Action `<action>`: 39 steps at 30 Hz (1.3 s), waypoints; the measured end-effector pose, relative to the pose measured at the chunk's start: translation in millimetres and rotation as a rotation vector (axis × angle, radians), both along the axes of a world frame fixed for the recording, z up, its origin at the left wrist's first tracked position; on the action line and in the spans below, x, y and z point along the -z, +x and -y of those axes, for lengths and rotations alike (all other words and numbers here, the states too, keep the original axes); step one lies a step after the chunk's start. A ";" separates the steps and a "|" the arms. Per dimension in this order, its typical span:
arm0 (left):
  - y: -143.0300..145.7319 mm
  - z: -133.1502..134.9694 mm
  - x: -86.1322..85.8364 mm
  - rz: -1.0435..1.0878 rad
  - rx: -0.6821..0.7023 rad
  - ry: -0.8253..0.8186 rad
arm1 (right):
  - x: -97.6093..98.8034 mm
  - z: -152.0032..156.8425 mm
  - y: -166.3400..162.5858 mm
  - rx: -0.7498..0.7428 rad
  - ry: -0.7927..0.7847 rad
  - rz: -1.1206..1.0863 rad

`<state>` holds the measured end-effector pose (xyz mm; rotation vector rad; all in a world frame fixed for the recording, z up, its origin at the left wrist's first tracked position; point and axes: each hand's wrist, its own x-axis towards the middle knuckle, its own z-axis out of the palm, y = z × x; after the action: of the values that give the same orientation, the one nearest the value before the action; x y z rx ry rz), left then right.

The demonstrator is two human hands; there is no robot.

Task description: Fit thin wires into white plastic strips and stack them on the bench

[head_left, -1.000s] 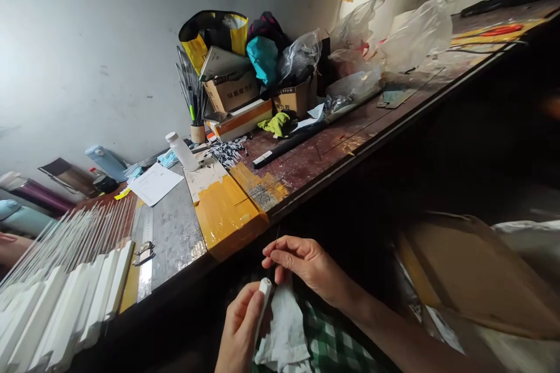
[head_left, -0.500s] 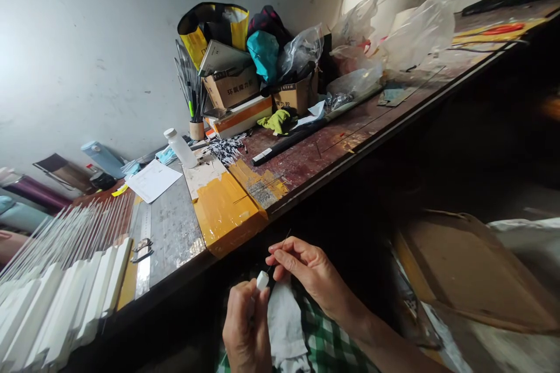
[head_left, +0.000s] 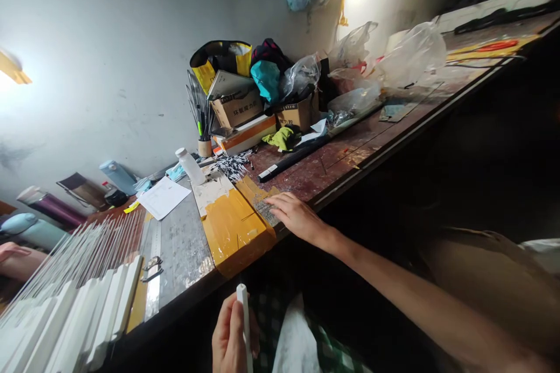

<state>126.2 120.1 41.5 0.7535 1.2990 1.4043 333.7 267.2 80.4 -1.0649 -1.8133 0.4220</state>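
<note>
My left hand (head_left: 230,332) is closed around a slim white stick (head_left: 244,317) held upright below the bench edge. A thin dark line shows just above the stick's tip; I cannot tell whether it is joined to it. My right hand (head_left: 297,218) stretches out over the bench, its fingers extended and low over the taped patch beside the yellow-taped box (head_left: 236,227). Thin dark wires lie near those fingertips. Whether the fingertips touch one is too small to tell.
At left lie several white bars (head_left: 105,303) with thin rods. A white bottle (head_left: 190,166), a paper sheet (head_left: 164,197) and a pile of small black-and-white pieces (head_left: 234,166) are on the bench. Behind stand cardboard boxes (head_left: 238,109) and plastic bags (head_left: 415,55).
My right hand has left the white stick and moved up and forward onto the bench. My left hand keeps the stick, now lower and more upright. The view has tilted up.
</note>
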 end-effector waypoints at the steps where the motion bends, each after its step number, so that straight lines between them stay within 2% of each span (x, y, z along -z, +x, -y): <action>1: -0.9 -1.4 1.3 0.022 0.004 -0.013 | -0.1 -12.3 0.8 -0.015 0.014 0.042; 5: -5.4 -6.3 9.1 0.105 -0.010 -0.099 | 0.1 -39.2 1.5 -0.084 0.037 0.165; 8: -11.4 -8.0 12.2 0.153 0.000 -0.148 | -8.2 -34.7 2.1 -0.143 0.038 0.202; 14: -19.5 -4.7 2.4 0.224 0.212 -0.068 | -30.3 26.2 -9.4 -0.373 -0.022 0.220; 17: -20.7 -3.8 -2.7 0.205 0.215 -0.070 | -31.2 56.2 -17.3 -0.509 -0.109 0.192; 21: -22.6 -2.5 -4.4 0.193 0.157 -0.093 | -30.2 72.8 -19.9 -0.598 -0.225 0.160; 25: -22.8 0.4 -5.5 0.129 0.106 -0.039 | -37.5 76.8 -16.6 -0.604 -0.270 0.190; 29: -18.2 2.6 -4.0 -0.082 0.013 0.065 | -44.4 86.2 -18.4 -0.591 -0.325 0.225; 35: -14.1 -1.7 7.8 -0.334 -0.193 0.259 | -36.1 103.7 -25.6 -0.454 -0.500 0.225; 37: -16.9 -5.0 10.2 -0.388 -0.215 0.249 | -32.0 97.8 -21.1 -0.393 -0.446 0.247; 39: -20.2 -8.3 10.8 -0.403 -0.234 0.224 | -29.3 80.9 -12.3 -0.313 -0.289 0.278</action>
<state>106.0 128.4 30.8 1.1062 1.5952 1.6618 321.4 186.4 109.7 -1.0744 -2.2276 0.7739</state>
